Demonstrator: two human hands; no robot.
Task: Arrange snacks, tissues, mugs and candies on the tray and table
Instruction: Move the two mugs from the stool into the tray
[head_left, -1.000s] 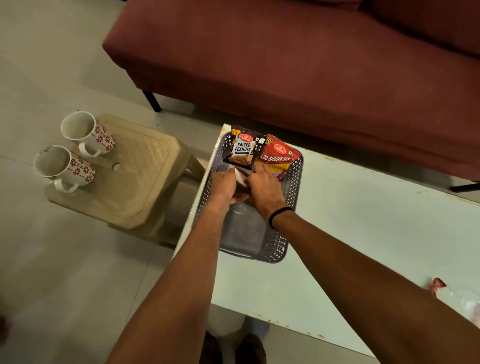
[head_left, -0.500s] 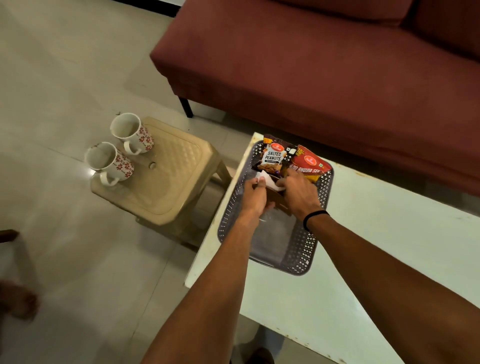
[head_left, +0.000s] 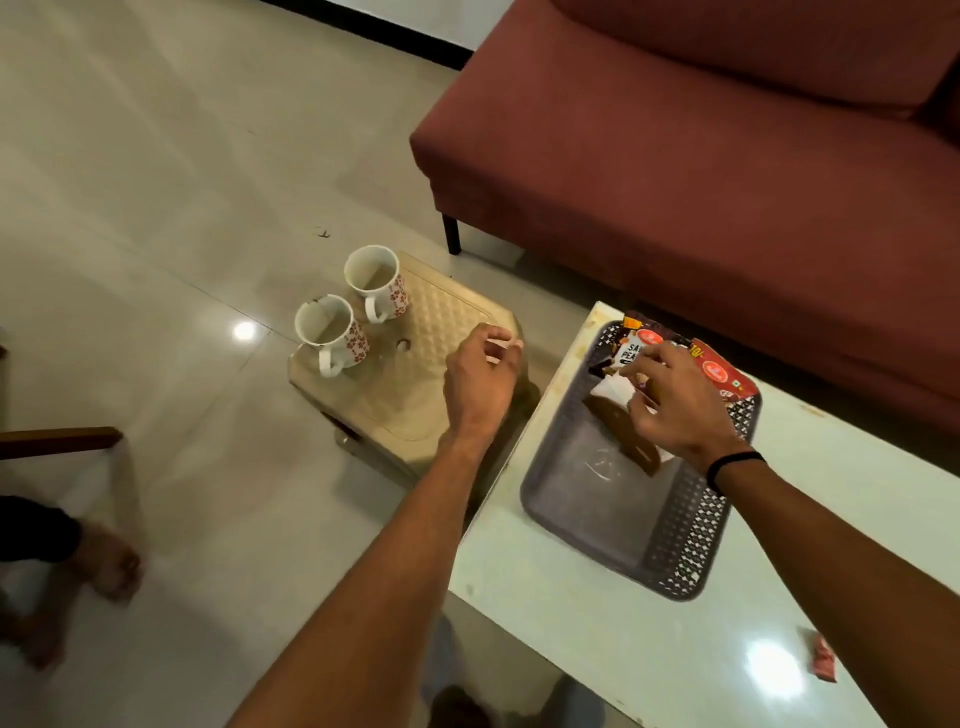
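A grey perforated tray sits on the left end of the pale table. At its far end lie a salted peanuts packet and a red snack packet. White tissues stick out of a brown holder in the tray. My right hand is over them, thumb and fingers curled on the tissues. My left hand hovers over the beige stool, fingers loosely curled and holding nothing. Two white mugs with red flowers, one nearer and one farther, stand on the stool's far left corner.
A red-wrapped candy lies near the table's front right. A maroon sofa runs behind the table. On the tiled floor at the left are another person's foot and a wooden furniture edge.
My left hand has let go of the tissues and moved left out of the tray to above the stool. My right hand stays on the tissues. The view has swung left.
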